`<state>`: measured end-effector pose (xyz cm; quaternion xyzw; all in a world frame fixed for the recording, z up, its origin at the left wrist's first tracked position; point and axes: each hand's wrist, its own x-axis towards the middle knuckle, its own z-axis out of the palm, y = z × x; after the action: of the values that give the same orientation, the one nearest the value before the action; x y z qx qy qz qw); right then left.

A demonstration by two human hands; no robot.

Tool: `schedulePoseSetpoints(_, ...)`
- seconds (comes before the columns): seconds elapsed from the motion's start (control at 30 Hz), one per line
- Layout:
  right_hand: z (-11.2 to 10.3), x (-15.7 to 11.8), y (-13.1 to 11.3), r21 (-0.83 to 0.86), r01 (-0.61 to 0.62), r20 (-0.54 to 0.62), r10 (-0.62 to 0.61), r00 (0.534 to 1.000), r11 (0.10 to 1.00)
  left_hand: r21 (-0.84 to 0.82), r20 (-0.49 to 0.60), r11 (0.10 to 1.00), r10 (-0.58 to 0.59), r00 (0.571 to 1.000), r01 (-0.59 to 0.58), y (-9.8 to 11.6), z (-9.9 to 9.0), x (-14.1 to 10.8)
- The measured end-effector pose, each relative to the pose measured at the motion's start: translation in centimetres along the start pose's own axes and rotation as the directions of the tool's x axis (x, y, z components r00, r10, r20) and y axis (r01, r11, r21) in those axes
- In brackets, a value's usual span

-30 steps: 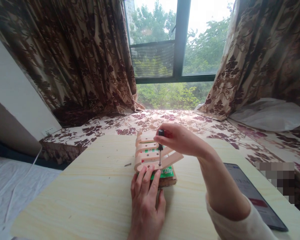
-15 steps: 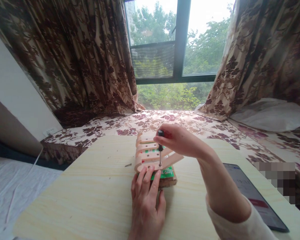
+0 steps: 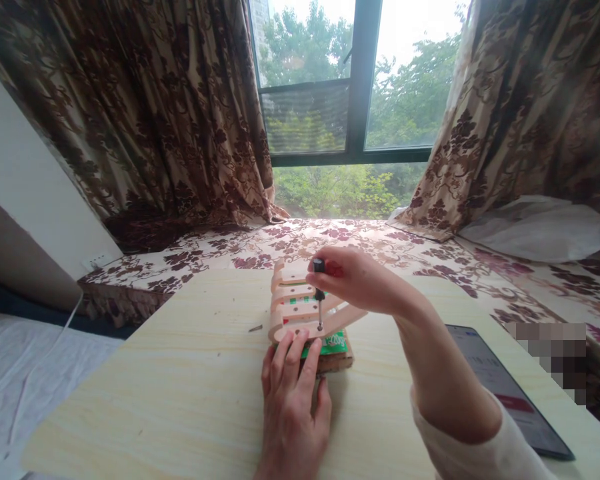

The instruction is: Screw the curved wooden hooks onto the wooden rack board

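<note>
Screwdriver (image 3: 319, 290) held upright by curled right hand (image 3: 353, 273), wrist bent

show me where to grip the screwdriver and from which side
Grip the screwdriver by its black handle, probably from above and the right, as the right hand does. It stands nearly upright, and the handle is thicker than the shaft, which runs down to the slatted wooden piece; the left hand occupies the near side.
</note>
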<state>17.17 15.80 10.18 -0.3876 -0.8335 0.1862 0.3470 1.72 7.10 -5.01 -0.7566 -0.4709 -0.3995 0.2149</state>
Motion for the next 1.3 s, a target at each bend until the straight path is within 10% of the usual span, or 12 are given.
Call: schedulePoseSetpoints(1.3, -0.2, 0.4, 0.8, 0.016, -0.004, 0.002, 0.004, 1.0, 1.0, 0.007, 0.016, 1.0, 0.001, 1.0, -0.001, -0.2, 0.0, -0.1)
